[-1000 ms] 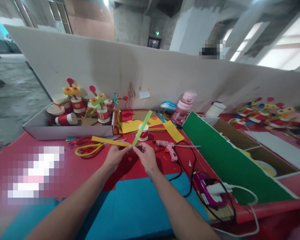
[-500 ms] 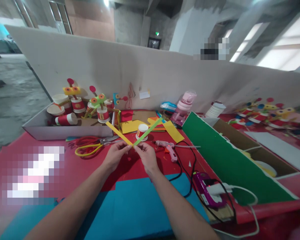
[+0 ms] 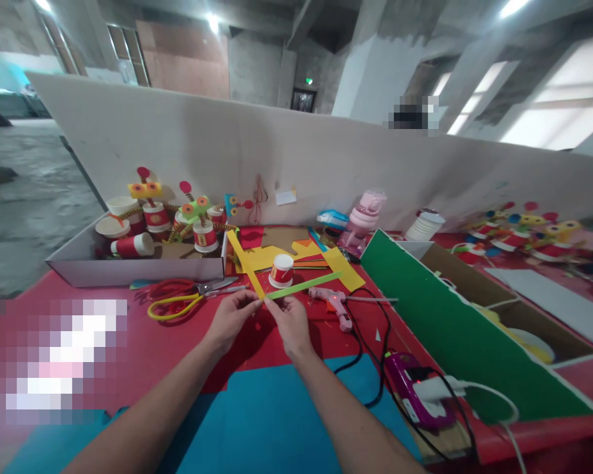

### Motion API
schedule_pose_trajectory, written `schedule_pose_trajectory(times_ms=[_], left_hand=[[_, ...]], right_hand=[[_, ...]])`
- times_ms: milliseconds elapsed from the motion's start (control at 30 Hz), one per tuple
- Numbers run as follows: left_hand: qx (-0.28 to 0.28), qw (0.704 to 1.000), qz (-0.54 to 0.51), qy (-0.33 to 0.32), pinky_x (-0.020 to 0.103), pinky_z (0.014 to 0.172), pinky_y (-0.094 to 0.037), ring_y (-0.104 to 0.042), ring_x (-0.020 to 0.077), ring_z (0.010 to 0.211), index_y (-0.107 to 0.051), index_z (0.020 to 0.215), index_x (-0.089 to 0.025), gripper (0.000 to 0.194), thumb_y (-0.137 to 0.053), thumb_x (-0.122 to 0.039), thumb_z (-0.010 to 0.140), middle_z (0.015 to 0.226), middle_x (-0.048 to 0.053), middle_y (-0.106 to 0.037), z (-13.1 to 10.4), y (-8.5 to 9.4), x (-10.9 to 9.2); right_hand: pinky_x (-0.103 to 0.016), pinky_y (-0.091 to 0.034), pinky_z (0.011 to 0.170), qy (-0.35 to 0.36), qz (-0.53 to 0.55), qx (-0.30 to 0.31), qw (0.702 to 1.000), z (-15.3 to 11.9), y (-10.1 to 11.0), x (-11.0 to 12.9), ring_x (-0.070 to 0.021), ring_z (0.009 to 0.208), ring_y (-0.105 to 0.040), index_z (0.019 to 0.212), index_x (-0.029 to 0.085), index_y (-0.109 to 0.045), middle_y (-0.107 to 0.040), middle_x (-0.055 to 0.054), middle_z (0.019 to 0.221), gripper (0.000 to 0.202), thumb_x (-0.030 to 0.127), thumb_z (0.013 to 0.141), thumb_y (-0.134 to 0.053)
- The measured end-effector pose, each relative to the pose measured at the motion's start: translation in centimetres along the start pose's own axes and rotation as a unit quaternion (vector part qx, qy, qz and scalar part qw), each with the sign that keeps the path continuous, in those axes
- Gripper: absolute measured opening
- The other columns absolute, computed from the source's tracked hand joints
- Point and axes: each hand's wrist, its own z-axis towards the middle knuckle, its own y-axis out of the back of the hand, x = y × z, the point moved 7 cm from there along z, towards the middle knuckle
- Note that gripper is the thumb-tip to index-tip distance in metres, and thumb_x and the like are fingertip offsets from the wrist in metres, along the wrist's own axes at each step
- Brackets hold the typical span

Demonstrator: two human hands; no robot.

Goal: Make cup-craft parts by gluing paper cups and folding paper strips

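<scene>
My left hand (image 3: 234, 319) pinches the lower end of a yellow paper strip (image 3: 246, 263), which points up and slightly left. Fingers closed, my right hand (image 3: 290, 322) holds the near end of a green paper strip (image 3: 306, 285) that reaches out to the right. The two strips meet between my fingertips. Just beyond them stands a small red and white paper cup (image 3: 281, 270). A pink glue gun (image 3: 333, 304) lies right of my right hand. Scissors with yellow handles (image 3: 175, 307) rest to the left.
A white box (image 3: 138, 271) of cup figures stands at the left back. Blue sheets (image 3: 277, 415) lie in front. On the right are a green-sided box (image 3: 454, 336), a purple power strip (image 3: 418, 392) and black cables. Yellow paper (image 3: 348, 268) lies behind the glue gun.
The green strip has swung down to the right, and the yellow strip has turned more upright. Both hands still hold the joined ends. The camera view has tilted up a little.
</scene>
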Motion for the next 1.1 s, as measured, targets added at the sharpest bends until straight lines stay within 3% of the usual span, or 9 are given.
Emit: schedule_pose_trajectory(times_ms=[133,300,533,667,933,1100], left_hand=[[-0.025,0.999,0.024,-0.004,0.022,0.058,-0.039,-0.050,0.0110,0.059,-0.063,0.071,-0.014,0.024,-0.072,-0.036,0.068,0.064,0.000,-0.058,0.0,0.4,-0.3],[0.008,1.000,0.010,0.002,0.023,0.058,-0.040,-0.051,0.0106,0.058,-0.062,0.075,-0.015,0.024,-0.071,-0.038,0.071,0.063,-0.001,-0.058,-0.1,-0.1,-0.3],[-0.019,1.000,0.005,0.000,0.021,0.055,-0.037,-0.048,0.0098,0.055,-0.061,0.070,-0.015,0.026,-0.071,-0.039,0.070,0.060,-0.002,-0.056,0.0,0.3,-0.2],[-0.039,0.999,0.023,-0.025,0.021,0.055,-0.036,-0.047,0.0095,0.054,-0.060,0.065,-0.015,0.026,-0.070,-0.038,0.070,0.057,-0.002,-0.055,0.2,0.8,-0.6],[-0.056,0.998,0.001,-0.025,0.021,0.056,-0.036,-0.046,0.0084,0.054,-0.061,0.067,-0.015,0.022,-0.071,-0.034,0.070,0.057,-0.002,-0.055,0.3,1.2,-0.9],[-0.056,0.998,-0.017,-0.038,0.020,0.057,-0.035,-0.046,0.0079,0.056,-0.060,0.067,-0.014,0.021,-0.068,-0.033,0.074,0.058,-0.002,-0.056,0.3,1.4,-1.0]], right_hand=[[-0.032,-0.051,0.074,-0.013,0.017,0.011,1.000,-0.1,-0.4,-0.2,-0.0210,0.077,-0.067,0.083,0.014,-0.070,-0.074,-0.007,0.083,0.028,0.039,0.070,-0.070],[-0.033,-0.051,0.072,-0.033,0.024,0.008,0.999,-0.1,-0.3,-0.3,-0.0214,0.075,-0.066,0.083,0.014,-0.071,-0.074,-0.008,0.082,0.029,0.039,0.069,-0.070],[-0.033,-0.050,0.076,-0.004,0.000,0.003,1.000,-0.1,-0.1,0.1,-0.0215,0.082,-0.065,0.085,0.017,-0.071,-0.074,-0.005,0.087,0.025,0.037,0.070,-0.070],[-0.031,-0.048,0.070,0.024,-0.039,-0.044,0.998,0.6,1.6,1.1,-0.0209,0.076,-0.063,0.076,0.016,-0.069,-0.072,-0.004,0.078,0.027,0.042,0.070,-0.069],[-0.025,-0.043,0.060,0.061,0.025,-0.190,0.980,2.6,7.4,3.1,-0.0122,0.059,-0.054,0.066,0.015,-0.061,-0.061,0.001,0.060,0.031,0.042,0.064,-0.075],[-0.025,-0.043,0.055,0.081,0.154,-0.244,0.954,2.0,8.7,3.9,-0.0114,0.056,-0.053,0.076,0.017,-0.060,-0.059,0.001,0.064,0.035,0.051,0.081,-0.055]])
